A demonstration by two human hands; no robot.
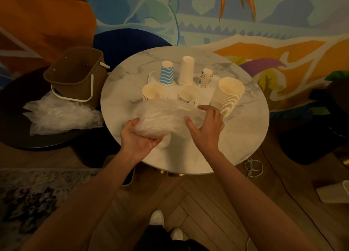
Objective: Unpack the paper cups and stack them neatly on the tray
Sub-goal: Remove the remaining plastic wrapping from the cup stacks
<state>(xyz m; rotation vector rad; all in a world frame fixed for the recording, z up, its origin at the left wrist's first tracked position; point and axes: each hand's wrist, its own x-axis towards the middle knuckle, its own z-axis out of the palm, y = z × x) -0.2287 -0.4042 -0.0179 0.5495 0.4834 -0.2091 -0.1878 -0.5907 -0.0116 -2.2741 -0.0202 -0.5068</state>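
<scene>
Round marble counter holds a white tray of stacked paper cups, while the left hand grips crinkly clear wrap and the right hand rests loose fingers on it.

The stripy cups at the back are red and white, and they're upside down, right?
Not quite. The head view shows the stripy cups are blue and white, not red and white. They do stand upside down at the back of the tray.
</scene>
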